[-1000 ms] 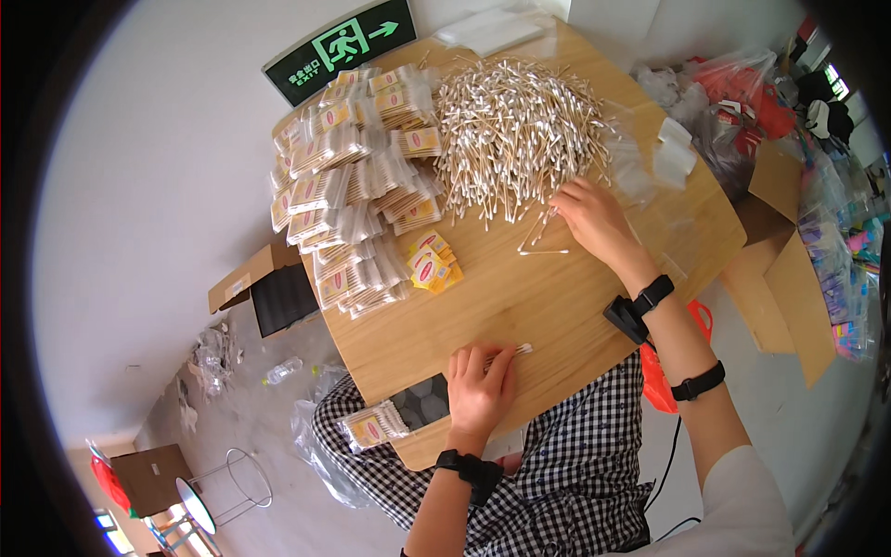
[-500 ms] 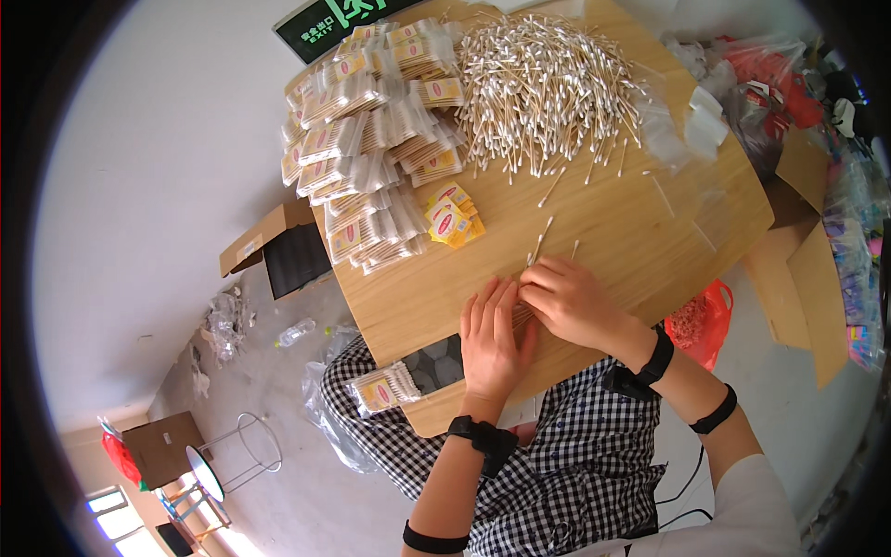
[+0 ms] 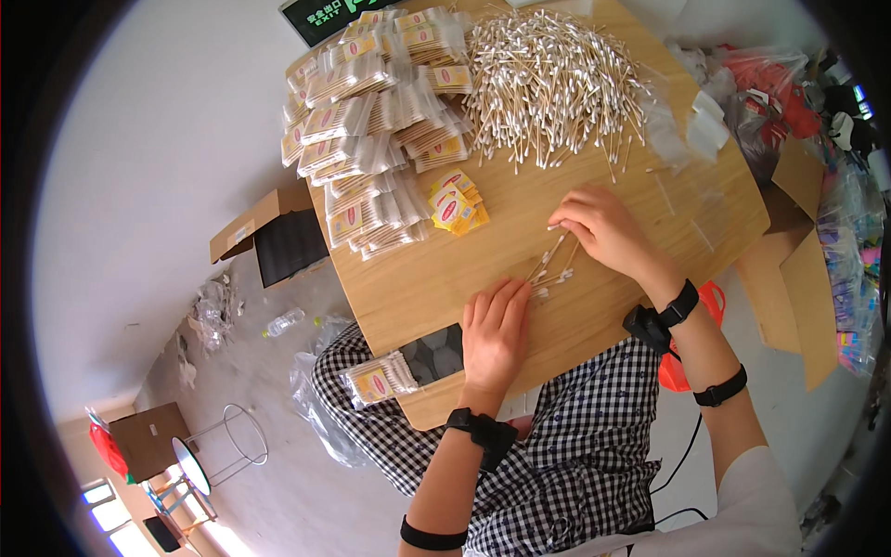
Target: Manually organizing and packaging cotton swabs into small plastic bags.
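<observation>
Left hand: my left hand lies flat and open on the desk near its front edge, fingertips touching the small bunch of cotton swabs.
Right hand: my right hand is loosely curled, fingertips pinching the far ends of those swabs.
Change: half a second ago my hands were pressed together; now they are apart, the swabs fanned between them.
Materials: thin wooden sticks with white tips; pale wood desk; glossy clear packets stacked along the left edge; loose swab heap at the far edge.

A single head-worn fisheye view looks steeply down from above the seated person onto the round wooden tabletop, fairly close. Its far edge lies toward the top, floor at left, edges bending near the rim.
</observation>
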Available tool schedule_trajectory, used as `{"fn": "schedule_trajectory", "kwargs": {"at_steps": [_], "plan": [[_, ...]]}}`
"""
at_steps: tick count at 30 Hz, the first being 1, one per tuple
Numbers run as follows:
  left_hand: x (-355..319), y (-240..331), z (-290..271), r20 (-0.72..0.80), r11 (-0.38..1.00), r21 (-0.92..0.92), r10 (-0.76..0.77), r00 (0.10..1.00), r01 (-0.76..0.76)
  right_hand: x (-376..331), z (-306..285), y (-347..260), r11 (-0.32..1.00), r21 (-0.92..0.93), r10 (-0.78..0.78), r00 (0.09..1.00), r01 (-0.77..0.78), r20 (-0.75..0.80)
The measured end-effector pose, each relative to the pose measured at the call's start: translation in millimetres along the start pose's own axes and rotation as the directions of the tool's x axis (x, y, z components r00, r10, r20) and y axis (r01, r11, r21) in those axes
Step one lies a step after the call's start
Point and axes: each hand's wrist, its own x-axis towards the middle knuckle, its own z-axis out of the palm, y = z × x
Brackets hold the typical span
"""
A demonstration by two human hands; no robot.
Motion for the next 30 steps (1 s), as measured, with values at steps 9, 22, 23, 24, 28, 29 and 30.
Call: {"fn": "schedule_trajectory", "kwargs": {"at_steps": [9, 22, 23, 24, 28, 29, 30], "plan": [[-3, -3, -1, -0.011, 1.000, -0.007, -0.002, 1.000, 0.002, -38, -11, -18, 0.995, 0.102, -0.016, 0.996, 0.007, 0.084], [-4, 1, -2, 0.002, 1.000, 0.003, 0.014, 1.000, -0.014, -8, 22, -41, 0.971, 0.239, -0.040, 0.995, 0.016, 0.094], [-3, 0, -3, -0.021, 0.999, 0.047, 0.002, 1.000, -0.001, -9, 18, -49, 0.969, 0.246, -0.041, 0.974, -0.016, 0.224], [-5, -2, -5, 0.002, 0.999, 0.053, -0.011, 1.000, 0.011, -6, 11, -50, 0.946, 0.294, 0.076, 0.975, -0.136, 0.207], [-1, 5, -1, 0.019, 1.000, -0.005, -0.003, 1.000, 0.003, -1, -18, 29, 0.888, 0.042, 0.444, 0.830, -0.458, -0.338], [0, 6, 2, 0.028, 1.000, -0.017, -0.006, 1.000, 0.007, 2, -15, 55, 0.848, -0.037, 0.452, 0.760, -0.528, -0.468], [1, 6, 3, 0.033, 1.000, -0.027, -0.006, 0.999, 0.007, 8, -10, 66, 0.849, -0.041, 0.448, 0.759, -0.527, -0.472]]}}
